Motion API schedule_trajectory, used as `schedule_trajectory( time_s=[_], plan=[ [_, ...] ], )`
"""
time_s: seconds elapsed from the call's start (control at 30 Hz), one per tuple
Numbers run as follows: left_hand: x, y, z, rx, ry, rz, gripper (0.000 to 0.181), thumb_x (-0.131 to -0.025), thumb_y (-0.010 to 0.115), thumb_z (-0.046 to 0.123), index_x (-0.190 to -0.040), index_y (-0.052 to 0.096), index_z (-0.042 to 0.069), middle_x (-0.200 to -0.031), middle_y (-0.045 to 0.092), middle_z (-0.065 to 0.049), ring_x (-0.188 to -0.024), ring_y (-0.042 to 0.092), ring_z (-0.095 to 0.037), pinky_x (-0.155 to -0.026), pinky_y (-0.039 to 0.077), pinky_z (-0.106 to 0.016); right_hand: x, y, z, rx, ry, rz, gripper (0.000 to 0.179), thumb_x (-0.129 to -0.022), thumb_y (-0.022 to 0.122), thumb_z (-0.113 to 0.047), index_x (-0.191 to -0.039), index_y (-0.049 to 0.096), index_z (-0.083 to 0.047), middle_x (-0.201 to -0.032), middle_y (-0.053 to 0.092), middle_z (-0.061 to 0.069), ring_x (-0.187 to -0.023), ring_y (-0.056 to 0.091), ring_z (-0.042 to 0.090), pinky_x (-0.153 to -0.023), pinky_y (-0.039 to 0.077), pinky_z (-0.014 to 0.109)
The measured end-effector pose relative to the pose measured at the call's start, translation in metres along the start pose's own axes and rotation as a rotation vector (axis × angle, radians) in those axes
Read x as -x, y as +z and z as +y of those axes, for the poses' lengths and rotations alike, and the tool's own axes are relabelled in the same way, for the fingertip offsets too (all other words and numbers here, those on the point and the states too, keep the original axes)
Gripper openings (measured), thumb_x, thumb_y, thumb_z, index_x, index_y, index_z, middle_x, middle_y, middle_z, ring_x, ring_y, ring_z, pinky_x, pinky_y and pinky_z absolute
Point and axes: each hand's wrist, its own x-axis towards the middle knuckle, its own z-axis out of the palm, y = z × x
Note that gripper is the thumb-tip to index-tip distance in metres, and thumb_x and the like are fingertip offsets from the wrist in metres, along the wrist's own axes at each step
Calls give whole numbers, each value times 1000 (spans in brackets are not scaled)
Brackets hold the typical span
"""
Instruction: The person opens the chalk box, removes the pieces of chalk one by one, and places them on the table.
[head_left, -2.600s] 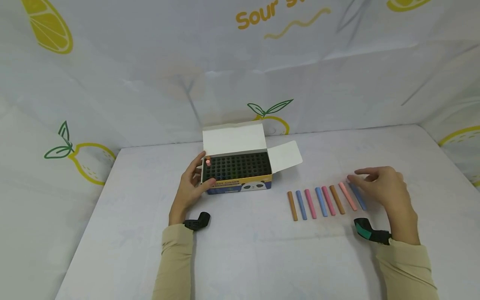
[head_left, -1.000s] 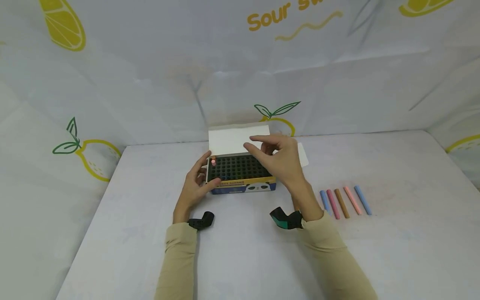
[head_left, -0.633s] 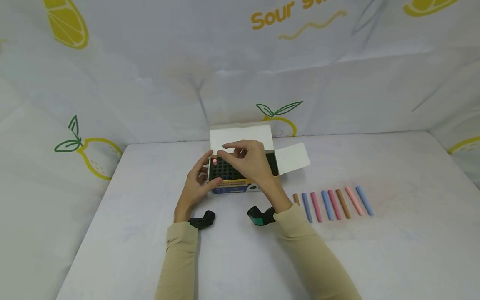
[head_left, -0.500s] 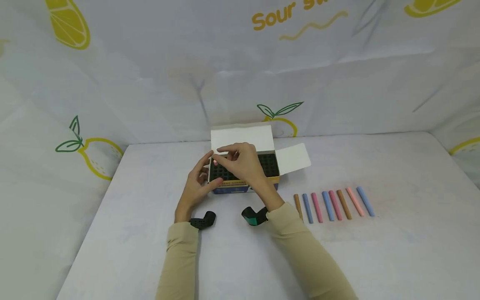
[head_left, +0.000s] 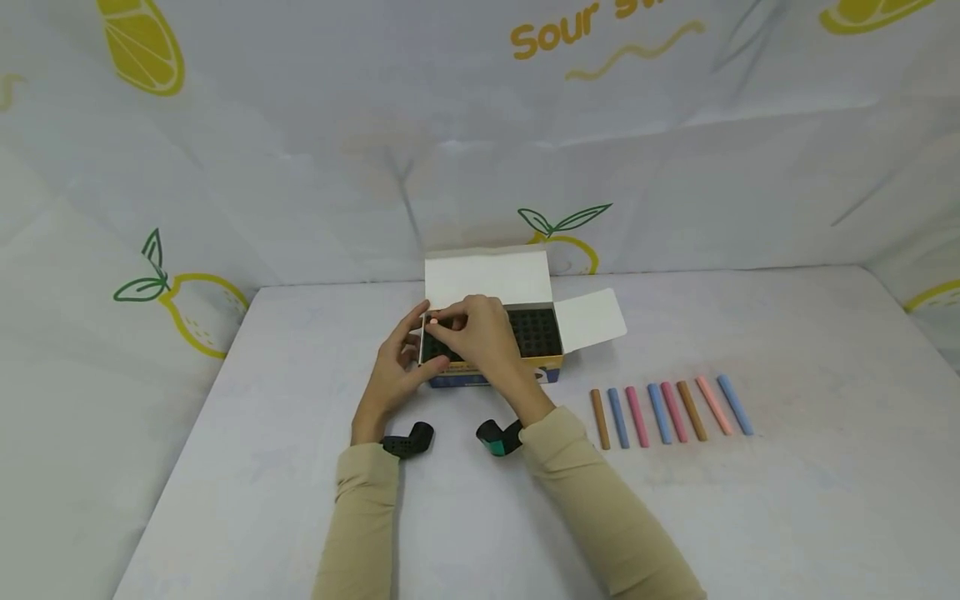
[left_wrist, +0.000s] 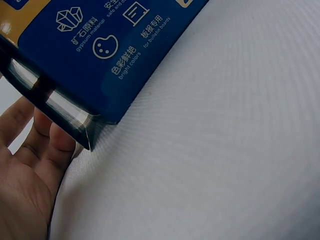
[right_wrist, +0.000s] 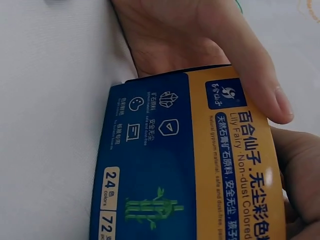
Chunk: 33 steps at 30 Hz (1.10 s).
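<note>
An opened chalk box (head_left: 495, 373), blue and yellow with a panda on its front, stands on the table; its black insert (head_left: 536, 331) is full of holes. My left hand (head_left: 390, 371) holds the box's left end, thumb on the front edge and fingers behind, as the right wrist view shows with the thumb (right_wrist: 265, 85) over the yellow band. Over the insert, my right hand (head_left: 483, 333) pinches the top of a light pink chalk stick (head_left: 434, 322) at the left end. Its lower part is hidden in the box.
Right of the box lies a row of several chalk sticks (head_left: 656, 412), brown, blue and pink, side by side. The box's white lid (head_left: 487, 277) stands up at the back, and a side flap (head_left: 591, 320) sticks out right. A lemon-print cloth backdrop (head_left: 337, 167) rises behind.
My right hand has come left from the blue chalk at the row's right end to the box and taken hold of the light pink stick. My left hand stays on the box.
</note>
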Motion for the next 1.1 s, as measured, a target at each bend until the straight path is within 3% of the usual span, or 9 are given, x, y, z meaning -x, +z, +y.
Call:
schedule_trajectory(
  time_s=[0.4, 0.73, 1.0, 1.1],
  plan=[
    [0, 0, -1, 2, -8, -1, 82, -88, 80, 35, -159, 39, 24, -144, 53, -15, -97, 50, -20, -75, 44, -21, 2, 3, -3, 30, 14, 30, 15, -91, 78, -20, -98, 84, -8, -78, 67, 6, -61, 55, 12, -51, 38, 20],
    [0, 0, 0, -1, -9, 2, 80, -88, 79, 33, -158, 40, 23, -145, 55, -11, -100, 50, -21, -75, 44, -21, 0, 3, -3, -61, -46, 107, 16, -91, 78, -20, -97, 84, -7, -76, 66, 8, -61, 53, 13, -51, 36, 20],
    [0, 0, -1, -5, -6, -1, 80, -88, 79, 31, -158, 40, 26, -141, 55, -12, -99, 50, -23, -75, 44, -22, -2, 0, -4, -17, 14, 5, 24, -92, 78, -26, -109, 82, -10, -86, 68, 7, -68, 59, 13, -51, 38, 19],
    [0, 0, -1, -8, -10, 2, 80, -88, 78, 29, -158, 40, 26, -142, 55, -12, -99, 50, -23, -75, 44, -22, -3, 0, -5, -34, 6, 13, 25, -91, 79, -27, -109, 82, -10, -86, 69, 7, -69, 60, 14, -51, 39, 19]
  ],
)
